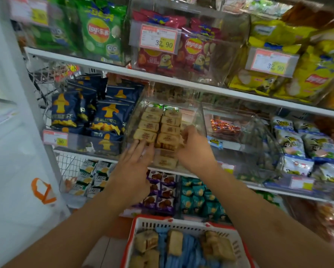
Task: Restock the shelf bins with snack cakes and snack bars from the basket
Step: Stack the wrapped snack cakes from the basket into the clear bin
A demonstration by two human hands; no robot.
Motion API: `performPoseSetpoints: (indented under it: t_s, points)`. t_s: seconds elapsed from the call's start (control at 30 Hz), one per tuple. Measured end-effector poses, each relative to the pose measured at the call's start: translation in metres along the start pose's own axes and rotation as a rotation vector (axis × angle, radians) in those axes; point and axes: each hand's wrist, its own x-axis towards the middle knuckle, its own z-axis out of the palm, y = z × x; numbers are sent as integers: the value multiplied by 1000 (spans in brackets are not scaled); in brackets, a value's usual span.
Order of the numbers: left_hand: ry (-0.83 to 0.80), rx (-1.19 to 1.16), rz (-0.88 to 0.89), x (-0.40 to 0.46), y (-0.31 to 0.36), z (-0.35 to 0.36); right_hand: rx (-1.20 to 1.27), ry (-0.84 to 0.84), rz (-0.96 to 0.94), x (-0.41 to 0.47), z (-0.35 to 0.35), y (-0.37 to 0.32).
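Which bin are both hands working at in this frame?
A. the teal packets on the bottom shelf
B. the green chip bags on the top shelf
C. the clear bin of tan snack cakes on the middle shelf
C: the left hand and right hand both reach the front of the clear bin, touching rows of tan snack cakes.
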Motion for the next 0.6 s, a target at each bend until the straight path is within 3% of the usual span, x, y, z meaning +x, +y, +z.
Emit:
performPoseSetpoints:
  t_s: [0.13,0.23,0.37,0.5,0.6]
  points:
    - [24,-128,23,-48,13,30,55,53,-128,-73,14,19]
    - [-187,-170,-38,-89,17,75,62,-54,-56,-124,48,52]
    - [-336,-111,-139,-145,2,148,22,-413,165,-186,109,102]
    - [-521,-56,-349,-189,-1,193,-57,-821,306,-241,169,140]
    - [-522,33,-390,-198,0,207,-92,-973,338,-269,202,151]
